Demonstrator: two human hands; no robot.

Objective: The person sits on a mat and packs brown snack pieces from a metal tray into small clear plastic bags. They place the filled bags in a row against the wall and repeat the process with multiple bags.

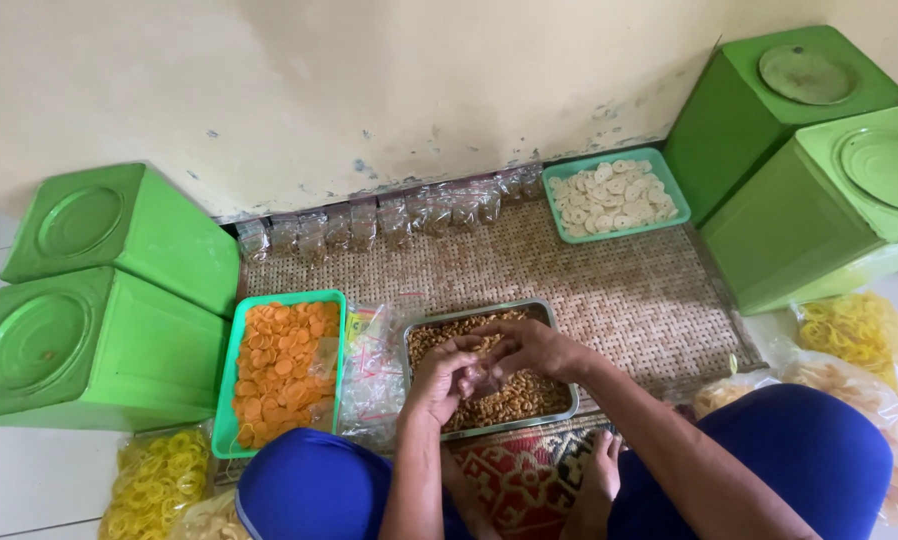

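Observation:
My left hand point(439, 378) and my right hand point(529, 348) meet over a metal tray point(569, 395) filled with brown fried snacks point(514, 397). Between the fingers of both hands sits a small clear plastic bag point(481, 374), partly hidden by the fingers. Both hands are closed around it. My knees in blue cloth frame the bottom of the view.
A green tray of orange crackers point(274, 370) lies left of the metal tray, with loose clear bags point(374, 370) between. A green tray of white crackers point(614, 195) sits far right. Filled small packets point(389, 222) line the wall. Green tins point(89, 340) point(819, 200) stand on both sides. Bags of yellow rings point(154, 485) point(859, 330) lie nearby.

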